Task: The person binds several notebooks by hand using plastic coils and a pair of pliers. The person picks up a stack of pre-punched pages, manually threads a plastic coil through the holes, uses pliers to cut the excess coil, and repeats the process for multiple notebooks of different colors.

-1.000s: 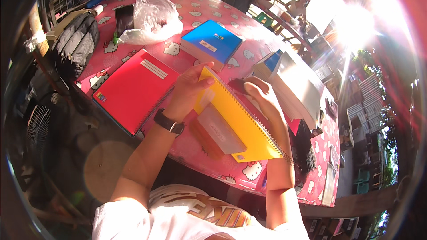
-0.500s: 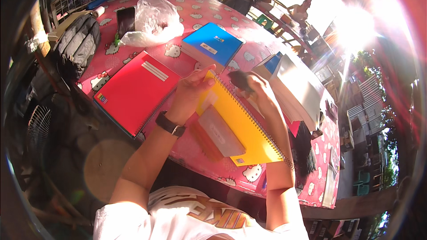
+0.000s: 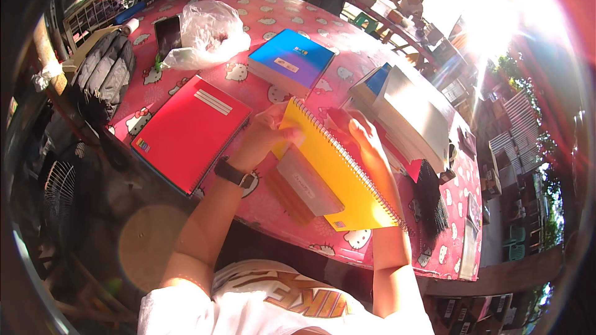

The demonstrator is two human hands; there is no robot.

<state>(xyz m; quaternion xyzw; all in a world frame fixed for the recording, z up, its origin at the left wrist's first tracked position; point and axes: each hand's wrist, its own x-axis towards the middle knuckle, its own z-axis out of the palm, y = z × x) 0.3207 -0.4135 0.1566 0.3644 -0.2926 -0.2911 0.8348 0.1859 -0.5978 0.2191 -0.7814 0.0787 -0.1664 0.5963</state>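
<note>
My left hand [image 3: 266, 135] grips the upper left corner of a yellow spiral notebook [image 3: 335, 167], thumb on its cover. The notebook is held tilted, its wire binding facing up and right. Behind the binding is my right hand [image 3: 365, 133], its fingers curled and partly hidden; what it holds is too blurred to name. Against the notebook's lower left side shows a flat greyish-pink rectangular piece [image 3: 309, 183] with a pale label. A red spiral notebook [image 3: 186, 136] lies left of my left hand. Beyond my hands sits a thick stack with a blue cover [image 3: 292, 59].
A pink patterned cloth [image 3: 270, 201] covers the table. Thick books [image 3: 413, 118] stand at right, beside a black mesh item [image 3: 429, 201]. A clear plastic bag [image 3: 211, 34] and phone [image 3: 167, 36] are at far left, near a grey backpack [image 3: 105, 71]. People work in the background.
My right hand has shifted slightly, and the dark object seen in it earlier no longer shows clearly. The yellow notebook stays in my left hand, nearly still. The view has shifted a little.
</note>
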